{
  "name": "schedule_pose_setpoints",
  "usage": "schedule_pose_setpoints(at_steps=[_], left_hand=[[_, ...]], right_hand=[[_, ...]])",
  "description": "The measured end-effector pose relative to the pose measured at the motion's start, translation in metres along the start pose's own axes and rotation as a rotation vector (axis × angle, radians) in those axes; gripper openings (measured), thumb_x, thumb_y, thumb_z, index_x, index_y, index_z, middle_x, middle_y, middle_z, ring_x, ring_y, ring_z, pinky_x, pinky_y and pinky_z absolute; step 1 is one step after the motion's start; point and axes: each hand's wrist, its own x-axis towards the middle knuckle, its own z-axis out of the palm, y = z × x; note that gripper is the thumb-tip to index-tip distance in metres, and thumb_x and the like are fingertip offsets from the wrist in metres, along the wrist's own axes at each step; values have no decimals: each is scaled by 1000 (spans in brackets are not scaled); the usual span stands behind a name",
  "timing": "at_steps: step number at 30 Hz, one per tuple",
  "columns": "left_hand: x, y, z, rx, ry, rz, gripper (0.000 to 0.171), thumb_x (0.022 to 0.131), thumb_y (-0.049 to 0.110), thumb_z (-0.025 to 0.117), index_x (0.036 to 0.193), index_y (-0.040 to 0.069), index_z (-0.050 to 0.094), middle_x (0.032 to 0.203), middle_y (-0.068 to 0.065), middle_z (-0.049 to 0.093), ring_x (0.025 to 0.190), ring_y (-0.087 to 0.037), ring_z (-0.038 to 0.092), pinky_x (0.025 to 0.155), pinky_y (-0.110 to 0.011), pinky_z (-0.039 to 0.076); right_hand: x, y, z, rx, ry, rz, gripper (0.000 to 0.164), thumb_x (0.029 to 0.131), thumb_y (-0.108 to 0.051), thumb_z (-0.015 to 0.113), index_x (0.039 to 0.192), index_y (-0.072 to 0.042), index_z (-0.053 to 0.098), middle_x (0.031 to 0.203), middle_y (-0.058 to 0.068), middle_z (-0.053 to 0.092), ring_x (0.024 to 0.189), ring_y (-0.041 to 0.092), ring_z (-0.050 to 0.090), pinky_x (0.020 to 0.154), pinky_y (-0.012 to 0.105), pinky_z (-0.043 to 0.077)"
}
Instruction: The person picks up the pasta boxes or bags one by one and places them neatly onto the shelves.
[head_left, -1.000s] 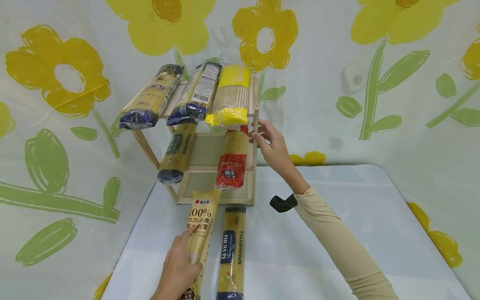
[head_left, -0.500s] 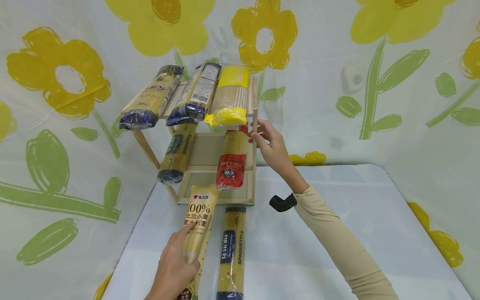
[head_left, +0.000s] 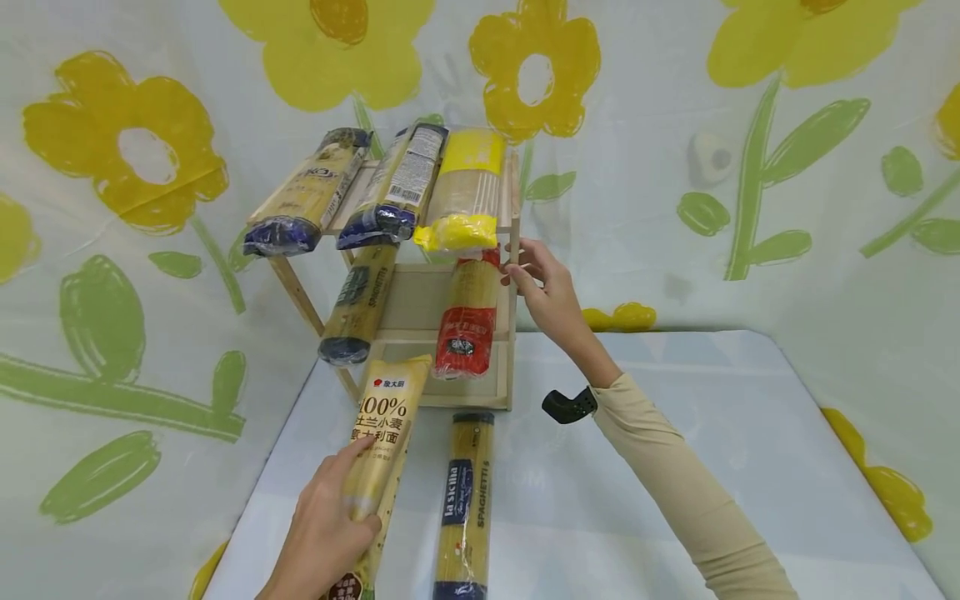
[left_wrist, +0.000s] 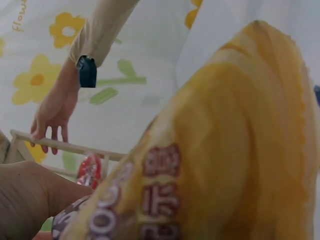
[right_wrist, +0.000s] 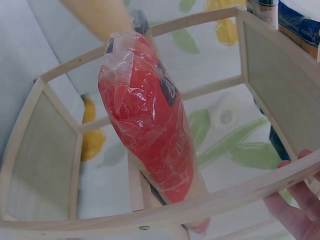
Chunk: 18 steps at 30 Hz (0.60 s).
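Note:
My left hand [head_left: 322, 517] grips a yellow packet of spaghetti [head_left: 384, 417] with Chinese print, tilted over the table in front of the wooden rack [head_left: 512, 358]. In the left wrist view the packet's crimped end [left_wrist: 250, 115] fills the right side. My right hand [head_left: 551, 292] holds the rack's right-hand post at middle-shelf height, its fingertips [right_wrist: 295, 192] bent around the wood in the right wrist view. Beside that hand, a red pasta packet [head_left: 467, 333] lies on the middle shelf, its end jutting forward.
Three pasta packets, two blue-ended [head_left: 300, 200] [head_left: 397, 187] and one yellow [head_left: 468, 187], lie on the top shelf. A dark-ended spaghetti packet [head_left: 360, 304] sits at the middle shelf's left. Another spaghetti packet [head_left: 468, 500] lies on the white table [head_left: 637, 500].
My left hand and the yellow packet have shifted left, and the packet's top end has moved slightly up towards the rack. My right hand stays on the post.

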Motion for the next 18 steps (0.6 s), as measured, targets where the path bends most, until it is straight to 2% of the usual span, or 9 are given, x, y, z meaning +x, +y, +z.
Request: schedule_pose_setpoints(at_steps=[3,8,13,18], left_hand=[[0,5,-7,11,4,29,93,56,-13,68,139,21,44,120,-13,53,76,-21,49,54,-27,45],[5,17,-20,5,-19,33,94,57,-13,67,140,23,42,123,-14,51,71,-19,50,49,-26,46],[12,24,-27,-7,-22,65,95,57,-14,66,141,23,42,125,-17,50,65,-18,49,45,-25,46],[21,28,-31,-4,0,138,94,56,-15,67,140,18,42,129,-18,49,59,-17,46,42,-25,44]], right_hand=[[0,-1,0,-4,-2,12,31,96,3,49,126,9,46,102,31,55,92,42,59,78,55,51],[0,1,-2,0,0,2,32,96,3,49,127,9,45,103,31,55,92,41,60,78,55,51],[3,23,-2,19,-1,1,32,97,-1,50,128,3,47,102,27,56,90,36,61,77,53,52],[5,36,-3,-2,-1,-11,31,98,-8,51,128,-3,49,102,20,58,90,27,63,75,43,55]])
